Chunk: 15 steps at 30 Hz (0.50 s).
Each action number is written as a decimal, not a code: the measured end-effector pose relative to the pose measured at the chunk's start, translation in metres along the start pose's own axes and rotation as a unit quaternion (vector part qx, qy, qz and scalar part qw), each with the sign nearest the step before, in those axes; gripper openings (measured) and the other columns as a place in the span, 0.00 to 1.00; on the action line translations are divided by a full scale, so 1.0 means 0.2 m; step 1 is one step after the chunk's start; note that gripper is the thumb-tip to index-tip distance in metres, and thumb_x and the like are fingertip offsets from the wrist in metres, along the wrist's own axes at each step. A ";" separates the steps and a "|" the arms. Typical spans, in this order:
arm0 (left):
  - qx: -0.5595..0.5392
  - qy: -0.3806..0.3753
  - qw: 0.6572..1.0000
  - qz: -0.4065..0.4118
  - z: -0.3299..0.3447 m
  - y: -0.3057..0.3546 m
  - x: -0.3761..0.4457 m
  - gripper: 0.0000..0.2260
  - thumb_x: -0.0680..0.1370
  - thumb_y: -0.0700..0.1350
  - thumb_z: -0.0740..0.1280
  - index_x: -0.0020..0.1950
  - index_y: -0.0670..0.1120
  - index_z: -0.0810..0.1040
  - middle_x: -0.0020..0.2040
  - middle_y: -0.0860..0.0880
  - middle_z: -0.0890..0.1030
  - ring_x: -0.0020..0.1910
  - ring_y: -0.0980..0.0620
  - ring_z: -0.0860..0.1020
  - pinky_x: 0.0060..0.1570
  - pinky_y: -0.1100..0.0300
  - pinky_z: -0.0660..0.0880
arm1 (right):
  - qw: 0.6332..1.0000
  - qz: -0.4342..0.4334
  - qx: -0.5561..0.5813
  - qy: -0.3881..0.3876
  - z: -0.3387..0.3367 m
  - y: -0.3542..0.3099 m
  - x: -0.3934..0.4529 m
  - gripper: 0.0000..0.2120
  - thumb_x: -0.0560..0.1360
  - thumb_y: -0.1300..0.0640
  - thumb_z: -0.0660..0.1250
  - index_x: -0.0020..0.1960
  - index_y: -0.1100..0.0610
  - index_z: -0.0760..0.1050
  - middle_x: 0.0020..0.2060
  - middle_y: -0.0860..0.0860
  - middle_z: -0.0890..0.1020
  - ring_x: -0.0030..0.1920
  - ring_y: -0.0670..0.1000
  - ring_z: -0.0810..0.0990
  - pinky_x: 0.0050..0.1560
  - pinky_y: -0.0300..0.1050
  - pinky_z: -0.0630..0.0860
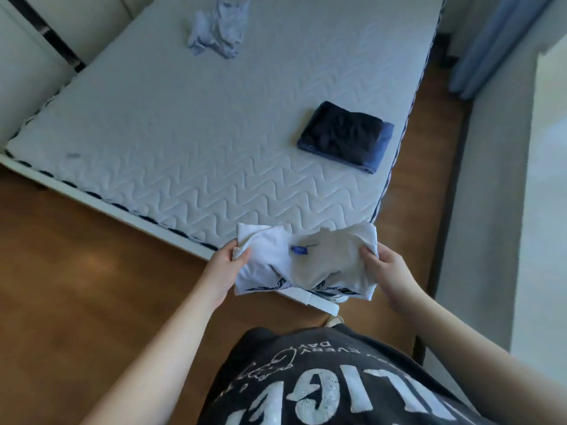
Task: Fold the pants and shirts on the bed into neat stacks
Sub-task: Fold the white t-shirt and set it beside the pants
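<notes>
White printed T-shirt (306,265), partly folded, blue neck label uppermost, over the mattress (184,142) corner at 6 o'clock. Left hand (225,268) and right hand (388,271) each grasp an end.

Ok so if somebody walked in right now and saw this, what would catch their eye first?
Probably the folded white T-shirt with dark lettering, held at the near corner of the white quilted mattress, with the left hand and the right hand each gripping one side. Next, the neat stack of dark navy and blue folded clothes by the mattress's right edge, and the crumpled pale blue garment at its far end.
</notes>
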<state>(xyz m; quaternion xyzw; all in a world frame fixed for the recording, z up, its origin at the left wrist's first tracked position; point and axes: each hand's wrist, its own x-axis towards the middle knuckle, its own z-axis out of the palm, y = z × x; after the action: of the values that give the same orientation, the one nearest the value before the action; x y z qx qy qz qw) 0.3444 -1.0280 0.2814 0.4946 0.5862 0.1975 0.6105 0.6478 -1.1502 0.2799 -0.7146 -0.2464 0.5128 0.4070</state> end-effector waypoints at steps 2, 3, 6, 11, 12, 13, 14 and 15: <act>0.019 -0.025 1.000 0.003 0.01 0.03 0.08 0.10 0.81 0.48 0.66 0.53 0.64 0.81 0.55 0.59 0.83 0.55 0.61 0.80 0.53 0.60 0.74 | 0.999 0.015 0.016 0.025 -0.01 0.03 0.00 0.09 0.80 0.50 0.62 0.48 0.48 0.82 0.43 0.49 0.86 0.46 0.50 0.83 0.47 0.47 0.80; 0.026 -0.035 0.999 0.003 0.01 0.04 0.13 0.09 0.81 0.48 0.66 0.54 0.62 0.81 0.55 0.58 0.83 0.56 0.59 0.80 0.54 0.58 0.75 | 0.999 0.022 0.025 0.038 0.00 0.05 0.01 0.09 0.80 0.51 0.62 0.48 0.47 0.82 0.44 0.48 0.86 0.47 0.49 0.84 0.48 0.47 0.80; 0.041 -0.060 0.997 -0.001 -0.01 0.07 0.28 0.08 0.81 0.47 0.66 0.57 0.57 0.81 0.54 0.54 0.84 0.56 0.51 0.81 0.58 0.49 0.77 | 0.995 0.046 0.035 0.080 0.05 0.10 0.02 0.09 0.79 0.51 0.62 0.49 0.46 0.82 0.43 0.48 0.86 0.45 0.47 0.84 0.47 0.46 0.80; 0.078 -0.126 0.989 0.027 -0.06 0.12 0.51 0.08 0.81 0.43 0.66 0.53 0.57 0.80 0.49 0.54 0.85 0.51 0.52 0.82 0.52 0.58 0.78 | 0.983 0.084 0.031 0.158 0.23 0.15 0.03 0.12 0.79 0.53 0.66 0.38 0.56 0.77 0.28 0.45 0.78 0.30 0.45 0.74 0.29 0.33 0.70; 0.089 -0.144 0.985 0.032 -0.08 0.12 0.55 0.09 0.81 0.43 0.66 0.53 0.57 0.80 0.48 0.56 0.85 0.50 0.54 0.82 0.50 0.61 0.78 | 0.980 0.094 0.034 0.174 0.28 0.15 0.04 0.14 0.79 0.53 0.66 0.37 0.58 0.75 0.27 0.46 0.76 0.31 0.46 0.72 0.28 0.34 0.68; 0.099 -0.166 0.981 0.034 -0.10 0.12 0.59 0.09 0.81 0.43 0.66 0.54 0.57 0.80 0.49 0.56 0.85 0.51 0.54 0.82 0.50 0.62 0.78 | 0.976 0.102 0.039 0.189 0.32 0.15 0.04 0.14 0.79 0.53 0.66 0.39 0.61 0.75 0.29 0.49 0.75 0.32 0.47 0.71 0.29 0.36 0.68; 0.108 -0.189 0.975 0.033 -0.11 0.10 0.62 0.09 0.81 0.43 0.66 0.56 0.56 0.80 0.50 0.56 0.85 0.52 0.53 0.82 0.52 0.60 0.78 | 0.972 0.109 0.047 0.205 0.37 0.15 0.04 0.15 0.79 0.52 0.65 0.41 0.64 0.75 0.31 0.51 0.76 0.33 0.48 0.72 0.32 0.39 0.69; 0.118 -0.208 0.971 0.029 -0.13 0.09 0.65 0.09 0.81 0.44 0.66 0.58 0.55 0.80 0.52 0.54 0.85 0.53 0.52 0.82 0.54 0.57 0.78 | 0.967 0.116 0.056 0.221 0.42 0.16 0.05 0.16 0.79 0.52 0.65 0.43 0.66 0.76 0.32 0.52 0.77 0.35 0.49 0.73 0.34 0.41 0.70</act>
<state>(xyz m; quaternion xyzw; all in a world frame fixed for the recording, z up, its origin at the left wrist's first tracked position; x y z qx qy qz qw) 0.3567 -0.9041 0.2338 0.6099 0.4509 0.0370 0.6506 0.5710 -1.1319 0.2367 -0.8101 -0.0365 0.3987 0.4282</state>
